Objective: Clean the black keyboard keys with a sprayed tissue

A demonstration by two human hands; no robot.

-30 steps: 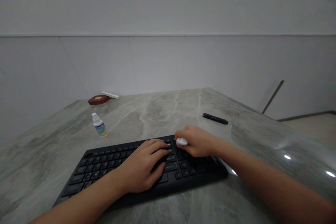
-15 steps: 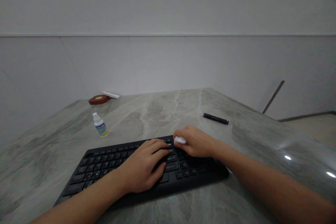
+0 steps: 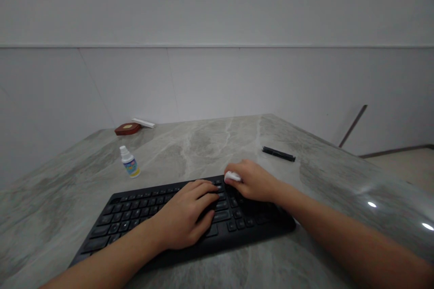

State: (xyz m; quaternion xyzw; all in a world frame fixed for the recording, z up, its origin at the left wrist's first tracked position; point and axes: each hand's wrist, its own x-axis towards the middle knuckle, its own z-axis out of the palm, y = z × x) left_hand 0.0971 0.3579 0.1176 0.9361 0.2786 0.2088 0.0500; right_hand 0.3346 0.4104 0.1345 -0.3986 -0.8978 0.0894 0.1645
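A black keyboard (image 3: 217, 235) lies at a slant in front of me. My left hand (image 3: 191, 214) rests flat on its middle keys, fingers stretched to the right and a little apart. Over the keyboard's upper right part, my right hand (image 3: 252, 180) is closed, pinching a small white wad (image 3: 233, 176) that looks like tissue. The wad is near the back edge of the keyboard; whether it touches the keys cannot be made out. My right hand and forearm hide some of the right-hand keys.
A small white bottle (image 3: 129, 162) with a colourful label stands beyond the keyboard on the left. Behind it a reddish-brown case (image 3: 127, 129) and a white flat strip (image 3: 143, 123) lie by the wall. A black pen (image 3: 278, 154) lies at right on the grey marbled table (image 3: 203, 144).
My right hand has shifted slightly upward, away from me, with the white wad in its fingers. My left hand and the keyboard have stayed in place.
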